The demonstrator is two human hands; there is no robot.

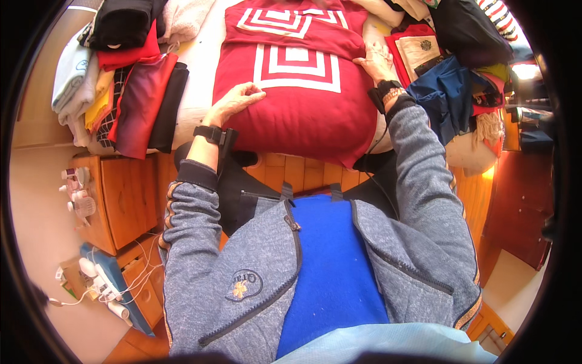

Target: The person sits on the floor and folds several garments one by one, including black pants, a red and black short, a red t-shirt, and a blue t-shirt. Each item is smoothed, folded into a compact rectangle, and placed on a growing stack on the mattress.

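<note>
A red garment with white and red concentric squares point(339, 115) lies spread on the bed in front of me, its far part folded over toward me. My left hand point(233, 103) is on its left side, with thumb and fingertips drawn together close to the cloth. Whether a bit of fabric is caught between them cannot be made out. At the right edge of the garment, my right hand point(377, 62) lies with fingers stretched out, touching the cloth. Both wrists wear black bands.
Folded clothes point(136, 103) are stacked left on the white bed sheet point(197, 73). More clothes lie right, among them a dark blue garment point(442, 91). A wooden cabinet point(124, 200) stands at left, beside a power strip with cables point(103, 285). Wooden floor shows below the bed.
</note>
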